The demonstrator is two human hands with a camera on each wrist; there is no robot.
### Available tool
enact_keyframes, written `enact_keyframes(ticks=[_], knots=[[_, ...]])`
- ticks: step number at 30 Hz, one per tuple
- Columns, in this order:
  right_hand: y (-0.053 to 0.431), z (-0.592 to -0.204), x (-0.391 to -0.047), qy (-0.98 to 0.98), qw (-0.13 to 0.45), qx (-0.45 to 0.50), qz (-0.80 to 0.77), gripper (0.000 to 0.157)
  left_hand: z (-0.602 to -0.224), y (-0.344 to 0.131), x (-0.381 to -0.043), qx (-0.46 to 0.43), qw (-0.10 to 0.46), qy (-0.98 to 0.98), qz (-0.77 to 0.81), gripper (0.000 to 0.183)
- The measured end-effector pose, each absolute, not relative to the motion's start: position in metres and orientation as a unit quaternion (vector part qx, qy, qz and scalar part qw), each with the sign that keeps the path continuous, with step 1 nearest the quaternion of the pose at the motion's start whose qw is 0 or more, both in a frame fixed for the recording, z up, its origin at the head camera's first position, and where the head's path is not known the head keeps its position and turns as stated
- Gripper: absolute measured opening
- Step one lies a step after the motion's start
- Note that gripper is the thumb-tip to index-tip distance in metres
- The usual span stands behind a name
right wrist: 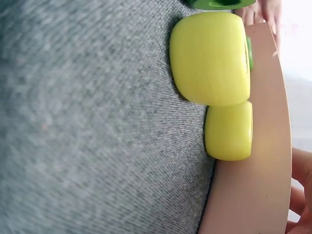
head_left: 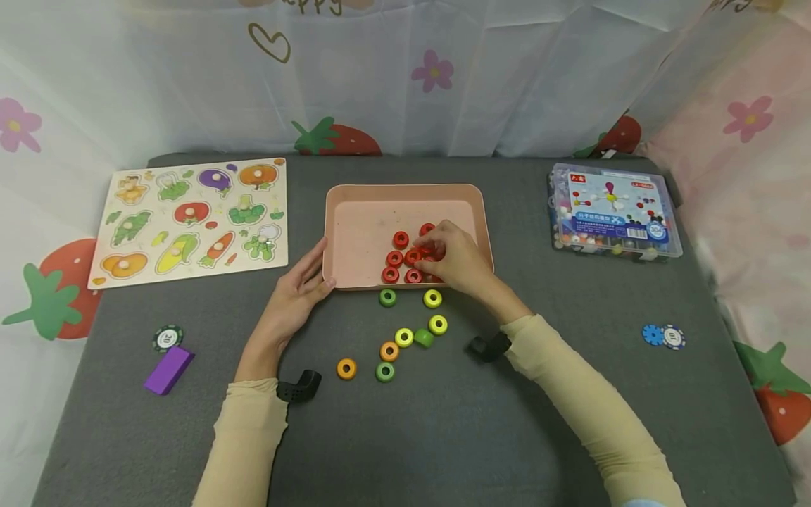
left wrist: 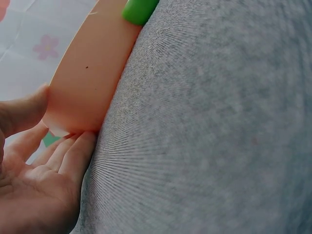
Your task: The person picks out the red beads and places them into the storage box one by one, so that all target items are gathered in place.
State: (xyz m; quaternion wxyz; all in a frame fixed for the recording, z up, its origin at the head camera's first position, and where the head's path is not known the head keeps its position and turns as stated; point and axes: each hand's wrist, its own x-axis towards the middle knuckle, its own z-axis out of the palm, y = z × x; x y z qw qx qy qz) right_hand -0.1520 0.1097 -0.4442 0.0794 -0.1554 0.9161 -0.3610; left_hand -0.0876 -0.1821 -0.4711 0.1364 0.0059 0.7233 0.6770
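Observation:
A shallow pink tray (head_left: 367,218) lies on the dark grey table. Several red beads (head_left: 400,240), ring-shaped with dark centre holes, are gathered in its front right part. My right hand (head_left: 461,260) reaches over the front rim and pinches a red bead between thumb and fingers, partly hidden by them. At the tray's front left corner, my left hand (head_left: 296,296) rests with extended fingers along the side and its thumb near the corner. In the left wrist view its fingers (left wrist: 78,153) touch the tray wall (left wrist: 87,73).
Before the tray lie yellow beads (head_left: 433,298), green beads (head_left: 388,298) and orange beads (head_left: 346,368). A vegetable puzzle board (head_left: 196,222) is at left, above a purple block (head_left: 169,370) and a poker chip (head_left: 167,339). At right are a clear plastic kit box (head_left: 614,211) and chips (head_left: 673,336).

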Motion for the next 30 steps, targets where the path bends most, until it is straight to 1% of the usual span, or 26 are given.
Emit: enact_keyframes(ticks=[7, 11, 15, 18, 20, 24, 27, 30], knots=[[0.113, -0.446, -0.153, 0.906, 0.065, -0.166, -0.384, 0.025, -0.465, -0.183, -0.087, -0.014, 0.152, 0.737, 0.659, 0.069], [0.12, -0.442, -0.153, 0.902, 0.031, -0.179, -0.393, 0.029, -0.456, -0.18, -0.088, -0.02, 0.145, 0.765, 0.627, 0.069], [0.128, -0.434, -0.152, 0.92, -0.026, -0.185, -0.344, 0.043, -0.442, -0.171, -0.094, -0.006, 0.091, 0.837, 0.54, 0.077], [0.131, -0.429, -0.153, 0.94, -0.062, -0.183, -0.279, 0.053, -0.431, -0.164, -0.102, 0.022, 0.03, 0.899, 0.437, 0.087], [0.133, -0.427, -0.154, 0.954, -0.074, -0.175, -0.231, 0.061, -0.425, -0.161, -0.109, 0.044, -0.009, 0.93, 0.364, 0.093], [0.137, -0.424, -0.157, 0.979, -0.064, -0.133, -0.142, 0.076, -0.417, -0.157, -0.124, 0.062, -0.068, 0.97, 0.227, 0.1], [0.141, -0.422, -0.16, 0.989, -0.036, -0.097, -0.11, 0.078, -0.417, -0.155, -0.132, 0.056, -0.093, 0.979, 0.175, 0.099], [0.143, -0.42, -0.161, 0.992, -0.02, -0.079, -0.097, 0.079, -0.419, -0.154, -0.135, 0.047, -0.092, 0.983, 0.155, 0.098]])
